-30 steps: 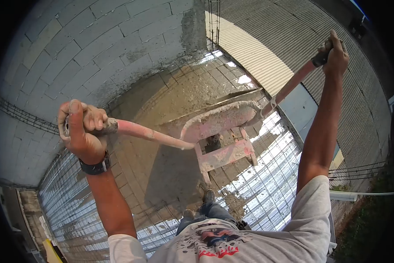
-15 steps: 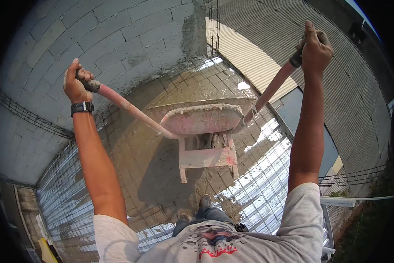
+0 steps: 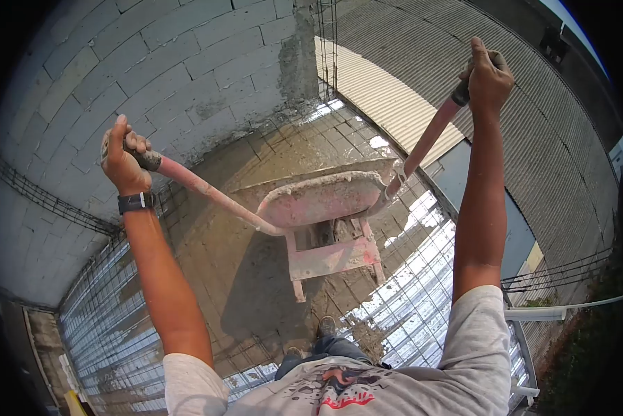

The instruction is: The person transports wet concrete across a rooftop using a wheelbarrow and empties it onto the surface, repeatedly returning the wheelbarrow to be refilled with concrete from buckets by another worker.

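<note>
A pink wheelbarrow (image 3: 325, 197), crusted with cement, is tipped forward in front of me with its rear legs off the floor. My left hand (image 3: 125, 158) is closed round the dark grip of its left handle (image 3: 200, 186). Higher up on the right, my right hand (image 3: 490, 78) wraps the grip of the right handle (image 3: 426, 142). Both arms are stretched out. The inside of the tray faces away from me, so its contents are hidden. Wet concrete (image 3: 283, 149) lies on the floor beyond and around the wheelbarrow.
A grey block wall (image 3: 186, 62) rises on the left and ahead. Steel mesh over shiny metal decking (image 3: 422, 277) covers the floor at both sides. Upright rebar (image 3: 329, 48) stands at the wall's end. Past the floor's right edge lies a corrugated roof (image 3: 533, 159).
The wheelbarrow has tilted sideways, its left side dropping and its right side rising slightly. My left hand has come down a little, while both hands keep their hold.
</note>
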A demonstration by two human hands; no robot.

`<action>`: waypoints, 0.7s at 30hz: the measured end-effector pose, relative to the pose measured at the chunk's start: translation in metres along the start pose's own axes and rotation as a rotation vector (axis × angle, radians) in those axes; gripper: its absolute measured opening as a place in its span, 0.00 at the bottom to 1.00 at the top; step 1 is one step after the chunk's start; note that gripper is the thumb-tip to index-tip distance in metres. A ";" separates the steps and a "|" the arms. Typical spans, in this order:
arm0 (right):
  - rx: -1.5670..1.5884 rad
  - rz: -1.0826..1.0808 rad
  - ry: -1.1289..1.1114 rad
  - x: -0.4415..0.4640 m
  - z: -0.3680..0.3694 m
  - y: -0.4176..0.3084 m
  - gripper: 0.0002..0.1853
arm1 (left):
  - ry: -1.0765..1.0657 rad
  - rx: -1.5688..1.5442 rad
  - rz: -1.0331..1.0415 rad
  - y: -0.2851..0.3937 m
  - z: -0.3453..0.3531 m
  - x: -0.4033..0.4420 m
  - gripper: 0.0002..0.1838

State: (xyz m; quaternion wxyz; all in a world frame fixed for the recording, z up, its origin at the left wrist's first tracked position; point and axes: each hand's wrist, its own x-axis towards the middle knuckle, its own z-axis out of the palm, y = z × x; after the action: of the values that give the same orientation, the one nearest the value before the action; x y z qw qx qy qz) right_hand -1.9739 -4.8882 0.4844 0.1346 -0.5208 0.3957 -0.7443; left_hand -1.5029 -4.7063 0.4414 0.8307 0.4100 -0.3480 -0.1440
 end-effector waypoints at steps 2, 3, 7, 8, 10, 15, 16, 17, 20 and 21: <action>0.145 0.064 -0.085 0.039 -0.014 0.041 0.14 | -0.020 -0.011 0.078 0.020 0.016 -0.060 0.13; 0.218 0.096 -0.125 0.052 -0.014 0.053 0.14 | -0.042 -0.013 0.130 0.024 0.025 -0.081 0.12; 0.192 0.140 -0.030 0.052 -0.017 0.051 0.12 | -0.037 0.023 0.173 0.018 0.031 -0.075 0.12; 0.172 0.107 -0.034 0.037 -0.012 0.036 0.13 | -0.047 0.009 0.125 0.009 0.018 -0.047 0.13; 0.106 0.014 -0.046 0.001 0.000 0.003 0.14 | -0.010 -0.009 0.024 -0.008 -0.008 0.010 0.14; 0.063 -0.056 -0.048 -0.016 0.006 -0.011 0.15 | 0.120 -0.009 0.004 -0.010 -0.013 0.015 0.15; 0.102 -0.044 -0.053 0.000 0.000 0.006 0.15 | 0.085 0.001 0.044 -0.002 -0.005 -0.011 0.15; 0.187 0.005 -0.104 0.017 -0.007 0.021 0.14 | 0.056 0.014 0.085 0.007 0.002 -0.037 0.15; 0.239 0.116 -0.046 0.044 -0.016 0.044 0.12 | 0.037 0.055 0.200 0.021 0.026 -0.094 0.15; 0.237 0.152 -0.030 0.043 -0.016 0.042 0.12 | 0.053 0.060 0.205 0.021 0.031 -0.094 0.15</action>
State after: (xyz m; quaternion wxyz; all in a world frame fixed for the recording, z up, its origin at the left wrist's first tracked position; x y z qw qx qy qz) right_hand -2.0151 -4.9343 0.4804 0.2573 -0.4809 0.3412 -0.7656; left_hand -1.5923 -4.6617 0.4279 0.8373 0.4007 -0.3702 -0.0369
